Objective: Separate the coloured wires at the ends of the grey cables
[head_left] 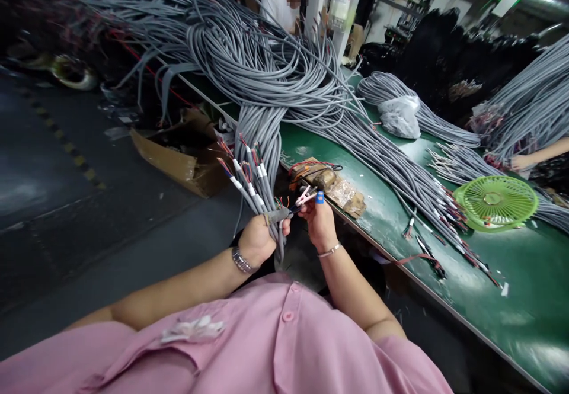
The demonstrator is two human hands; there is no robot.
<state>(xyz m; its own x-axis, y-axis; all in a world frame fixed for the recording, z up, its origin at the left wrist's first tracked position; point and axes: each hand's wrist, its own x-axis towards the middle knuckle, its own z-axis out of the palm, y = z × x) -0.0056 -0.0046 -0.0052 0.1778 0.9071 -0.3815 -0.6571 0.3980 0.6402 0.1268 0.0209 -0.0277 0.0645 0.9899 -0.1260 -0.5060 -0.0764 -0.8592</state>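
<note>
My left hand (260, 237), with a watch at its wrist, is closed around a bundle of grey cables (267, 186). Several cable ends fan out above it, showing white bands and stripped coloured wires (246, 172). One grey cable end (278, 215) points across toward my right hand (320, 222). The fingers of that hand are pinched at a small pink-and-white piece (306, 195) beside dark wire; its kind is unclear. Blue tape (319, 197) wraps one fingertip. Just beyond, a taped cardboard piece (340, 188) with red and black leads lies at the table edge.
Large coils of grey cable (267, 68) cover the green table (480, 281). Toward the right stand a green fan (495, 201) and pliers (429, 252). A cardboard box (178, 157) sits at floor level, left. A co-worker's hand (522, 163) reaches in; another person (278, 0) is behind.
</note>
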